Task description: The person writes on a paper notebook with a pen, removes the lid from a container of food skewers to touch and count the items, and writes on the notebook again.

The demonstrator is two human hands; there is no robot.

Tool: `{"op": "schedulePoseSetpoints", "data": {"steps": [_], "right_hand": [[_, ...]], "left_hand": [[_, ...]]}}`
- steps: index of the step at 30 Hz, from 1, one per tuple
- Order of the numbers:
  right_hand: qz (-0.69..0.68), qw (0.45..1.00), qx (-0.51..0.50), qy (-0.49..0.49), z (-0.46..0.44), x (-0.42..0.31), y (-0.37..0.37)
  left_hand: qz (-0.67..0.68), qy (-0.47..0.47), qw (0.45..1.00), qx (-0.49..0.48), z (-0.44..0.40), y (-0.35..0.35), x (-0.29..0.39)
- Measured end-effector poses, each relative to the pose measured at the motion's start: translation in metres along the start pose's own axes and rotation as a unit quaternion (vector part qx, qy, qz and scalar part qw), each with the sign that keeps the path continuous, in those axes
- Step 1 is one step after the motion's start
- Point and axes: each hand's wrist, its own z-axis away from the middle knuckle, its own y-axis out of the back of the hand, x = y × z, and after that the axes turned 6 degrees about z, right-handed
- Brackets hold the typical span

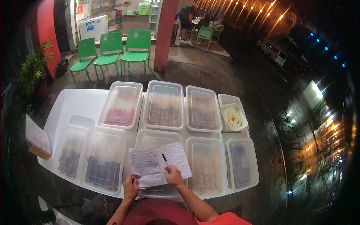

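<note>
An open notebook (148, 167) with handwriting on its pages lies over a lidded plastic container in the front row. My left hand (131, 187) grips the notebook's lower left corner. In my right hand (173, 175) is a black pen (164, 158), its dark end pointing up and away over the right page. The right hand rests on that page's lower part. Around the notebook stand several lidded translucent containers, among them one with pink contents (120, 112) behind and one with pale contents (206, 168) to the right.
The containers stand on a white table (75, 103). A smaller open tub (234, 117) sits at the back right. A box with a paper sheet (37, 138) is at the left edge. Beyond are green chairs (135, 55), a red pillar (165, 37) and seated people.
</note>
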Motion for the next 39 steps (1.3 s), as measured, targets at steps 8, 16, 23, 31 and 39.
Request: {"op": "schedulePoseSetpoints", "data": {"steps": [8, 16, 23, 31, 39], "right_hand": [[0.016, 1.000, 0.009, 0.015, 0.001, -0.003, -0.001], [0.015, 0.999, 0.013, 0.035, 0.002, -0.010, 0.004], [-0.007, 0.998, 0.037, 0.048, 0.002, 0.000, -0.005], [0.030, 0.993, 0.058, 0.100, -0.003, 0.006, -0.012], [0.016, 0.996, 0.037, 0.073, -0.005, 0.014, -0.011]], "left_hand": [[0.004, -0.009, 1.000, -0.007, -0.002, 0.002, 0.001], [0.014, 0.008, 1.000, -0.014, -0.001, 0.006, 0.016], [0.001, -0.024, 1.000, -0.006, 0.001, 0.002, -0.007], [0.010, 0.085, 0.996, -0.035, -0.001, 0.008, 0.001], [0.060, 0.069, 0.996, -0.003, 0.002, 0.001, -0.023]]}}
